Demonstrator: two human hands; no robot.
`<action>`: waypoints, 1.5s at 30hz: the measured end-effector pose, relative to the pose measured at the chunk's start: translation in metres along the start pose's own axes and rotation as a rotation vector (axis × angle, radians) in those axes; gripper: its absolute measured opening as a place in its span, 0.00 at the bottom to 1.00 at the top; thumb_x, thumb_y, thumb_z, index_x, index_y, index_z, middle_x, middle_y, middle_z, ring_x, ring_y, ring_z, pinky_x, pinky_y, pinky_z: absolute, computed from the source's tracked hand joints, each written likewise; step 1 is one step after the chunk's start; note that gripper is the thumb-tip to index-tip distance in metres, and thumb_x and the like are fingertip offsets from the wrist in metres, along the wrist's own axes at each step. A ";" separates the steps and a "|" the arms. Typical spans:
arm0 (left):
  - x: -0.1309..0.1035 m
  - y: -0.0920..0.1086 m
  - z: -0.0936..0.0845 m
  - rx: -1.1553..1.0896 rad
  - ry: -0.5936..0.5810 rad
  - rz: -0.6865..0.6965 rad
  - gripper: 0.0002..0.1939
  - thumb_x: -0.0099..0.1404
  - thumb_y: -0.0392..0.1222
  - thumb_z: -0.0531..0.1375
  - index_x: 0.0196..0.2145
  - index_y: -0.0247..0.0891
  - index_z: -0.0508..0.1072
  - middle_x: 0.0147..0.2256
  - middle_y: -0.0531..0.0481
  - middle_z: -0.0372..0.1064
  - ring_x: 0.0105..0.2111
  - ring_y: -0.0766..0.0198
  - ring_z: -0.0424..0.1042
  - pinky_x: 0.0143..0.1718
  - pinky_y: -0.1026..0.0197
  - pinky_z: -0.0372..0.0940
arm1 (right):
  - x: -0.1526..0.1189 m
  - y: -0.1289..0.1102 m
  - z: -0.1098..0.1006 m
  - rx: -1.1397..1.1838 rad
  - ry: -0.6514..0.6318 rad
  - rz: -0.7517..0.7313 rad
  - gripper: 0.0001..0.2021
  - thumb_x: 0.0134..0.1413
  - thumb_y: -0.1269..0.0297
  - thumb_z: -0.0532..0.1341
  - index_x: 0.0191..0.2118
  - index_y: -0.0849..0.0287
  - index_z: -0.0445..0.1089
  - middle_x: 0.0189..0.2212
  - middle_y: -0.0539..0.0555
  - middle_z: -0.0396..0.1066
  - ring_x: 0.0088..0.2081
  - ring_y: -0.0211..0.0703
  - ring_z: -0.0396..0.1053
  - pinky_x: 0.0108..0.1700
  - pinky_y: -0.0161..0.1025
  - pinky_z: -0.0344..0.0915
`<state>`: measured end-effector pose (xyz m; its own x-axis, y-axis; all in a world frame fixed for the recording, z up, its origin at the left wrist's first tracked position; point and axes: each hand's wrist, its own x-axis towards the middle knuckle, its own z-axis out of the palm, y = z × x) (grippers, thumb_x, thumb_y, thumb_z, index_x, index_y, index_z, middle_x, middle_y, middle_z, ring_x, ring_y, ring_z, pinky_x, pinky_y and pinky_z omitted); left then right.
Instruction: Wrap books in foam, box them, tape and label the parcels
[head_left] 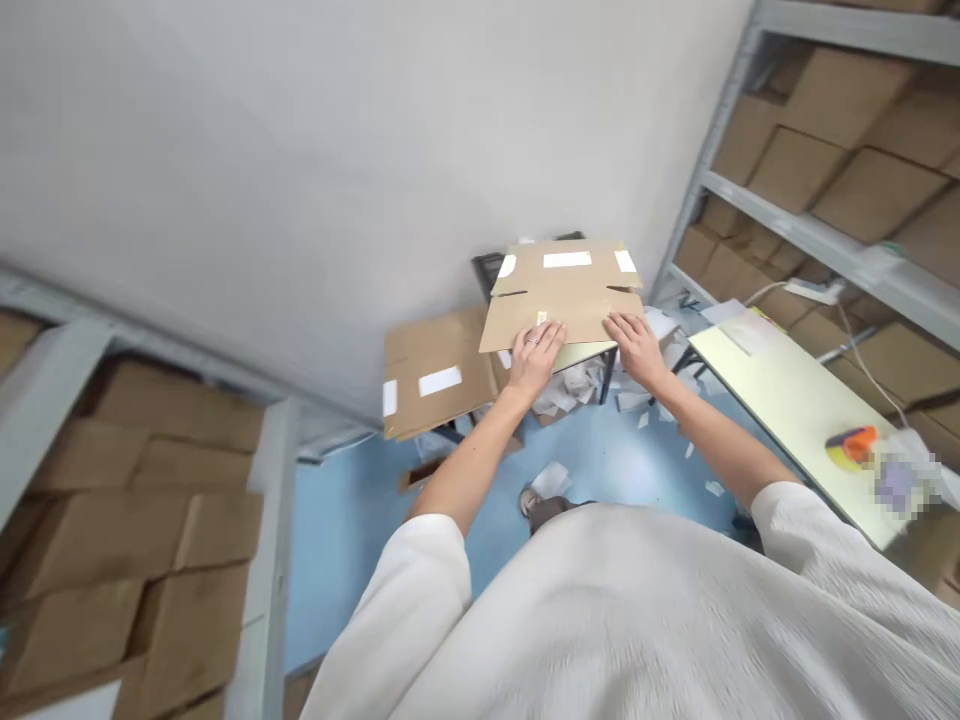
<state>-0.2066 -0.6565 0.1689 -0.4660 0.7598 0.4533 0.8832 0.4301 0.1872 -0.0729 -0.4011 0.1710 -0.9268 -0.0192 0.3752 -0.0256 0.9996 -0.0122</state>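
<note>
A flattened cardboard box [559, 290] with white labels and slots at its sides lies in front of me, over a small table [583, 353]. At its near edge, my left hand [536, 355] rests with the fingers over the top face; a ring shows on one finger. Farther right along this edge, my right hand [636, 348] has its fingertips on the cardboard. Both hands appear to grip the edge, though the underside is hidden. To the left of the box is a stack of flattened cardboard [461, 355] with white labels.
Metal shelves [795, 215] packed with cardboard boxes stand at right, and another loaded shelf [277, 500] at left. A pale table [780, 380] carries a tape roll [851, 447]. Paper scraps [551, 480] litter the blue floor. A wall [337, 150] rises behind.
</note>
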 end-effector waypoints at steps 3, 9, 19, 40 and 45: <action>0.043 0.056 0.033 -0.054 -0.057 0.153 0.34 0.77 0.31 0.48 0.76 0.45 0.65 0.73 0.41 0.67 0.74 0.52 0.64 0.75 0.39 0.55 | -0.068 0.042 -0.023 -0.064 -0.024 0.179 0.34 0.71 0.73 0.48 0.80 0.62 0.57 0.76 0.67 0.62 0.74 0.62 0.56 0.75 0.62 0.52; 0.108 0.162 0.103 -0.183 -0.171 0.443 0.31 0.79 0.34 0.48 0.73 0.44 0.70 0.71 0.40 0.69 0.74 0.51 0.65 0.73 0.41 0.59 | -0.190 0.091 -0.056 -0.169 -0.087 0.515 0.34 0.70 0.74 0.48 0.79 0.63 0.58 0.77 0.65 0.59 0.74 0.60 0.54 0.75 0.58 0.52; 0.182 0.269 0.209 -0.339 -0.331 0.812 0.32 0.78 0.30 0.47 0.72 0.47 0.69 0.72 0.44 0.68 0.73 0.54 0.66 0.73 0.42 0.59 | -0.291 0.131 -0.058 -0.261 -0.138 0.915 0.36 0.68 0.76 0.48 0.79 0.62 0.60 0.75 0.65 0.63 0.71 0.61 0.58 0.72 0.57 0.55; 0.330 0.317 0.355 -0.413 -0.564 1.043 0.35 0.72 0.29 0.52 0.73 0.49 0.70 0.72 0.44 0.69 0.73 0.51 0.65 0.72 0.40 0.58 | -0.266 0.243 -0.004 -0.235 -0.280 1.282 0.38 0.66 0.75 0.51 0.80 0.63 0.56 0.76 0.67 0.62 0.72 0.62 0.56 0.74 0.60 0.48; 0.327 0.325 0.378 -0.369 -0.633 1.057 0.32 0.70 0.32 0.55 0.69 0.44 0.74 0.69 0.40 0.72 0.71 0.49 0.68 0.73 0.42 0.57 | -0.282 0.258 0.015 -0.132 -0.322 1.243 0.33 0.70 0.71 0.52 0.78 0.65 0.61 0.74 0.69 0.64 0.71 0.63 0.59 0.71 0.55 0.54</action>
<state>-0.0921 -0.0839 0.0490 0.6119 0.7889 0.0567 0.7522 -0.6025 0.2669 0.1759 -0.1386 0.0482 -0.3506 0.9345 -0.0616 0.9343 0.3445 -0.0922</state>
